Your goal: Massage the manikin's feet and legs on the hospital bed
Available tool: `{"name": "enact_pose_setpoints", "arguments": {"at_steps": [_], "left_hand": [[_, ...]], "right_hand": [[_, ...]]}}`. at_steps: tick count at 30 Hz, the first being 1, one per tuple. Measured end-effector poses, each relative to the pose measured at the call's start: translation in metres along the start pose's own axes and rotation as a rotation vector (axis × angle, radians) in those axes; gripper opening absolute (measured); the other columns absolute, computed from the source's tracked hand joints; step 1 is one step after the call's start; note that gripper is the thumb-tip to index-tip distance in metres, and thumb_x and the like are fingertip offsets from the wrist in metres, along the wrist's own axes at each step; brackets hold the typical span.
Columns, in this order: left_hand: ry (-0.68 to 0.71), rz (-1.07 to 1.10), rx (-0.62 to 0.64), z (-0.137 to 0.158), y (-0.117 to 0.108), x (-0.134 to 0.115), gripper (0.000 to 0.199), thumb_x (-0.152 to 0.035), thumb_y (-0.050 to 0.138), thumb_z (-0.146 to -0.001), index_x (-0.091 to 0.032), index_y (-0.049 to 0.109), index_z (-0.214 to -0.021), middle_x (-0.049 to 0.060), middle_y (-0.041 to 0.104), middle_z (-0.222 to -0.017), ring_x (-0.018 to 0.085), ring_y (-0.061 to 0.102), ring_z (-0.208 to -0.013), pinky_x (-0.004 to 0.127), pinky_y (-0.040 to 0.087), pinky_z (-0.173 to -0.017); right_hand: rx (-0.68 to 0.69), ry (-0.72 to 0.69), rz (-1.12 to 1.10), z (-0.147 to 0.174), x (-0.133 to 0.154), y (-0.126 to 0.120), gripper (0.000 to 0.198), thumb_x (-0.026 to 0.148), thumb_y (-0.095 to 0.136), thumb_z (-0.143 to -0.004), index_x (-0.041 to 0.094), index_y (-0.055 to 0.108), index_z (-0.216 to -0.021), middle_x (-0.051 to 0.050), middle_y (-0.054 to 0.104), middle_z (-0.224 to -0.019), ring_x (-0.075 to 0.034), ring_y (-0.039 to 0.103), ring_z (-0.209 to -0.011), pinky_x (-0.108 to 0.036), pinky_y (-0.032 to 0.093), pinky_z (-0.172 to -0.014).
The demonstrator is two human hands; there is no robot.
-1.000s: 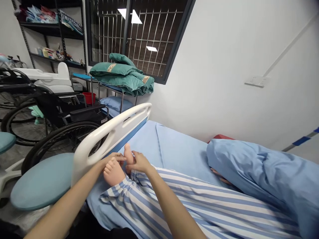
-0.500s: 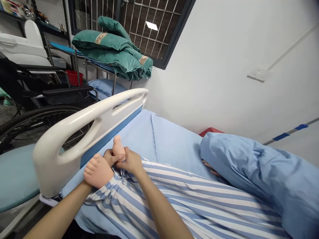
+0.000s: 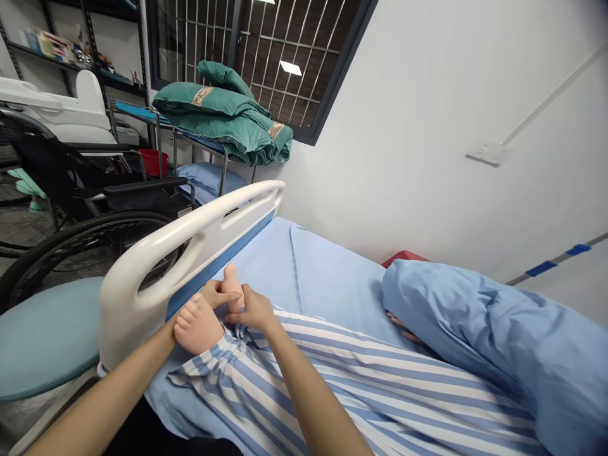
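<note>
My left hand (image 3: 216, 294) reaches behind the manikin's nearer foot (image 3: 199, 326) and is closed on its farther foot (image 3: 232, 285), with the thumb across the foot. On the other side, my right hand (image 3: 255, 310) grips that same foot near the heel and ankle, close to the trouser cuff. Both feet are bare and point toward the footboard. Blue-and-white striped trousers (image 3: 361, 367) cover the legs. Part of my left hand is hidden by the nearer foot.
A white footboard (image 3: 190, 221) borders the light-blue bed sheet (image 3: 327, 266). Across the body lies a blue quilt (image 3: 465, 316), with some fingers showing under its edge. A wheelchair (image 3: 118, 215) and a pale-blue round seat (image 3: 52, 335) stand beyond the footboard. Green bedding (image 3: 223, 120) is piled near the window.
The view has shifted, so the scene sits slightly lower and farther right. My left hand has moved up the farther foot toward its toes; my right hand keeps its grip.
</note>
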State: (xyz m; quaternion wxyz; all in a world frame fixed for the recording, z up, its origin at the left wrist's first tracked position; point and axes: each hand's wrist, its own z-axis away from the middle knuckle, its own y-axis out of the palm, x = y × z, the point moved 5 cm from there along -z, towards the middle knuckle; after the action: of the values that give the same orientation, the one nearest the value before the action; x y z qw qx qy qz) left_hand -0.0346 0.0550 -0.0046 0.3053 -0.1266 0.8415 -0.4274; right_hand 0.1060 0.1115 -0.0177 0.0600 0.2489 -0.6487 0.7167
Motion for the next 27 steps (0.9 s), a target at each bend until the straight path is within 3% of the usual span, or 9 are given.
{"name": "enact_pose_setpoints", "arguments": {"at_steps": [5,10,16,22,27], "left_hand": [[-0.03,0.007,0.002,-0.0006,-0.0008,-0.0002,0.039,-0.021,0.012,-0.087,-0.018,0.049,-0.078,0.007,0.046,-0.07,0.018,0.04,-0.066,0.032,0.025,-0.055],[-0.081,0.03,0.088,-0.0021,0.004,0.0011,0.041,-0.02,0.009,-0.087,-0.018,0.048,-0.075,0.008,0.046,-0.071,0.019,0.042,-0.067,0.032,0.024,-0.055],[-0.097,0.175,0.118,-0.0011,0.0063,0.0024,0.038,-0.023,0.011,-0.089,-0.018,0.048,-0.08,0.007,0.045,-0.074,0.018,0.04,-0.07,0.032,0.02,-0.056],[-0.161,0.388,0.014,-0.0019,0.0045,0.0043,0.031,-0.027,0.022,-0.089,-0.017,0.047,-0.074,0.005,0.043,-0.068,0.017,0.037,-0.066,0.032,0.016,-0.054],[-0.144,0.356,-0.043,-0.0013,0.0025,0.0036,0.03,-0.025,0.024,-0.089,-0.017,0.044,-0.067,0.002,0.037,-0.063,0.014,0.033,-0.06,0.031,0.013,-0.053]], "right_hand": [[0.02,0.027,-0.004,-0.0007,-0.0023,0.0047,0.057,0.056,0.063,-0.058,0.022,0.045,-0.1,0.001,0.06,-0.089,-0.017,0.057,-0.075,-0.022,0.03,-0.055],[0.02,0.003,0.045,-0.0034,-0.0049,0.0089,0.057,0.056,0.061,-0.06,0.023,0.043,-0.102,0.001,0.061,-0.09,-0.018,0.057,-0.077,-0.023,0.03,-0.055],[0.021,0.011,0.037,-0.0034,-0.0056,0.0102,0.056,0.056,0.061,-0.06,0.023,0.043,-0.102,0.001,0.061,-0.091,-0.017,0.057,-0.076,-0.023,0.03,-0.054],[0.034,0.038,0.04,-0.0009,-0.0023,0.0071,0.059,0.058,0.063,-0.058,0.022,0.044,-0.101,0.0,0.061,-0.091,-0.018,0.058,-0.078,-0.023,0.029,-0.056],[-0.003,0.011,0.074,0.0001,-0.0012,0.0067,0.057,0.058,0.061,-0.06,0.022,0.043,-0.101,0.0,0.061,-0.09,-0.019,0.057,-0.079,-0.023,0.028,-0.056]]}}
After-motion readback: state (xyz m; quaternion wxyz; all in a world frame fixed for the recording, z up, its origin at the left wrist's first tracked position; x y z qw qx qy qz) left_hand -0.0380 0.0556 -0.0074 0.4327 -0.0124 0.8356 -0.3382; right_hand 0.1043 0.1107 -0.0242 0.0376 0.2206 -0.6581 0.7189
